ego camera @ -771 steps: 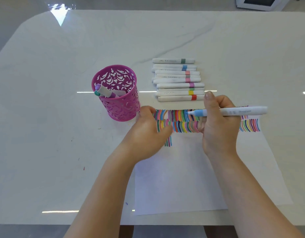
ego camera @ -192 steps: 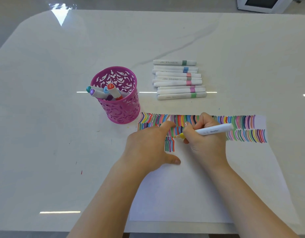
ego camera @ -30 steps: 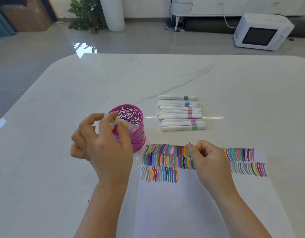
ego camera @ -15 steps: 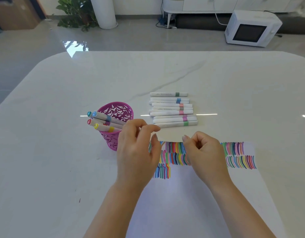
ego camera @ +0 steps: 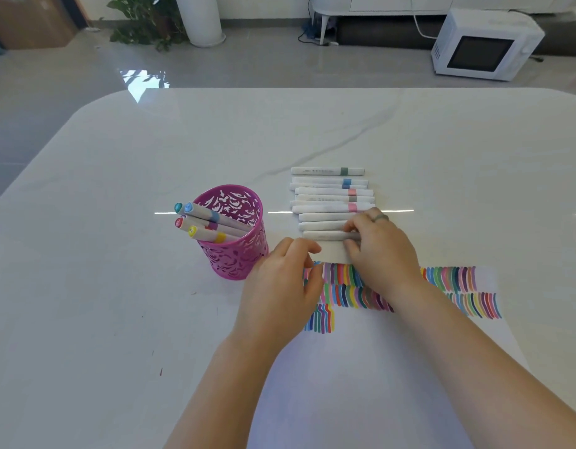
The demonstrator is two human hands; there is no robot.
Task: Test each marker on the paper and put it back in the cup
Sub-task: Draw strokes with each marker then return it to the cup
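The marker [ego camera: 325, 235], 12 o'clock of paper [ego camera: 377, 384], is pinched by right hand [ego camera: 380, 251]; judged light, stiff, slick, best held mid-barrel; left hand [ego camera: 280, 293] relaxed, empty.

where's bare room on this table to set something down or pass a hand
Bare: the table left of the cup, the stretch beyond the marker row, and the paper's blank part between the forearms. Crowded: between cup, row and coloured strokes, where the left hand is and the right hand pinches the nearest marker.
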